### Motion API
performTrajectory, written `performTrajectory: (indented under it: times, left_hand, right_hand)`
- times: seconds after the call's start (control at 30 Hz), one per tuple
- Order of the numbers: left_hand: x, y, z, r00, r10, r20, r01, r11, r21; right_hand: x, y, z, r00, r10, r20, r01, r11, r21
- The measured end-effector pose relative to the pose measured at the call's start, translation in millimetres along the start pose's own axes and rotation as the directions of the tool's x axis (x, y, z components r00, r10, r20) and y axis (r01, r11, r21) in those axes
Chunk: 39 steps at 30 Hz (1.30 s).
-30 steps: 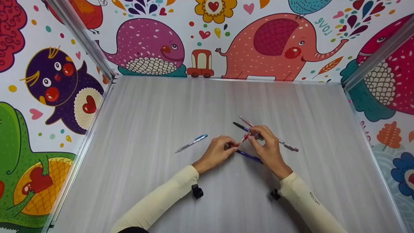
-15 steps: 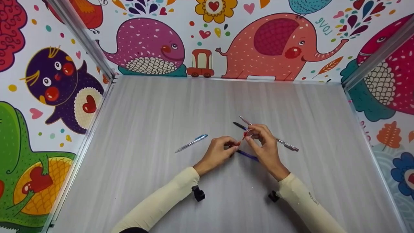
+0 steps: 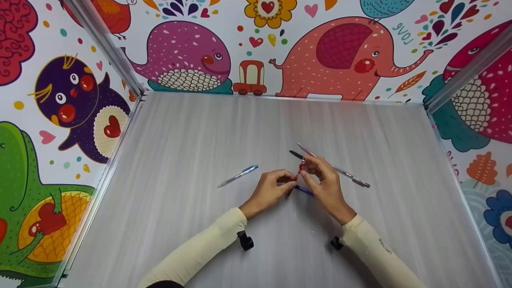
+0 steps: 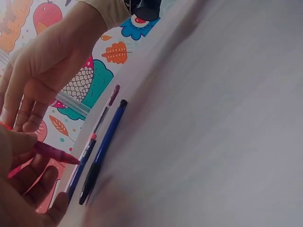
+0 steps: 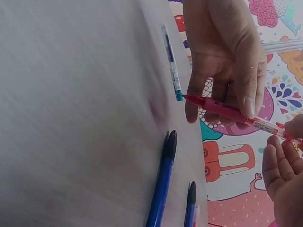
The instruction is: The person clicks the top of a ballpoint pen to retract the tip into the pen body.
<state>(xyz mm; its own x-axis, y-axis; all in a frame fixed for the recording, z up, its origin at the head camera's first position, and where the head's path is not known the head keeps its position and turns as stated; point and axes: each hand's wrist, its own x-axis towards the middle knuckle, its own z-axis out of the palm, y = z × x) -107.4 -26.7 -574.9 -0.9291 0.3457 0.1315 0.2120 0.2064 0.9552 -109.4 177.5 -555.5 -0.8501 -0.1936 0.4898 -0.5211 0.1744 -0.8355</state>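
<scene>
Left hand gripping red ballpoint pen, right hand pinching its rear end, right of head view's centre. Pen seemingly whole, handling probably unfinished; four other pens lying on bench.

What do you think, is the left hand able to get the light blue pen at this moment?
Probably yes: nothing visible lies between the left hand and the light blue pen, but that hand pinches the red pen.
</scene>
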Motion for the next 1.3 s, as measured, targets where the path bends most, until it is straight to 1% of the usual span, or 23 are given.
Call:
performTrajectory:
  times: [0.1,0.37,0.47,0.57,0.63,0.67,0.77,0.83,0.87,0.93,1.03,1.3]
  left_hand:
    - [-1.6,-0.1,1.3,1.000,-0.011,0.007,0.011,1.000,-0.017]
    - [-3.4,-0.1,4.8,0.999,-0.028,0.016,0.029,0.996,-0.079]
    - [-4.3,1.4,6.0,0.999,-0.042,0.021,0.044,0.994,-0.101]
    - [-4.9,2.6,7.3,0.997,-0.070,0.033,0.074,0.985,-0.158]
    - [-5.4,2.9,8.5,0.993,-0.104,0.050,0.113,0.966,-0.231]
    - [-5.6,3.3,9.1,0.991,-0.123,0.060,0.135,0.952,-0.274]
    - [-6.8,4.1,11.3,0.978,-0.187,0.092,0.208,0.896,-0.392]
    - [-7.5,4.8,12.5,0.968,-0.224,0.109,0.249,0.860,-0.446]
    - [-7.8,5.1,13.2,0.965,-0.239,0.112,0.263,0.845,-0.465]
    - [-8.6,6.1,14.3,0.958,-0.263,0.115,0.285,0.825,-0.489]
    - [-9.3,7.0,15.4,0.953,-0.282,0.110,0.298,0.810,-0.505]
    - [-9.9,7.5,15.3,0.953,-0.284,0.101,0.295,0.809,-0.508]
  right_hand:
    - [-0.9,0,1,1.000,0.013,0.012,-0.013,1.000,0.004]
    - [0.0,-3,3,0.996,0.083,0.026,-0.084,0.995,0.053]
    - [0.9,-4,2,0.995,0.093,0.032,-0.095,0.994,0.059]
    - [1.3,-5,1,0.995,0.094,0.042,-0.097,0.994,0.056]
    - [1.8,-5,0,0.994,0.096,0.051,-0.098,0.994,0.045]
    - [2.1,-5,0,0.994,0.097,0.058,-0.099,0.994,0.040]
    - [3.4,-6,-2,0.991,0.105,0.078,-0.107,0.994,0.022]
    - [4.4,-7,-3,0.989,0.120,0.088,-0.121,0.993,0.013]
    - [4.8,-7,-4,0.988,0.126,0.092,-0.128,0.992,0.012]
    - [5.6,-8,-5,0.985,0.141,0.098,-0.142,0.990,0.011]
    - [6.7,-9,-6,0.982,0.156,0.107,-0.158,0.987,0.007]
    - [9.6,-8,-7,0.978,0.164,0.126,-0.164,0.986,-0.015]
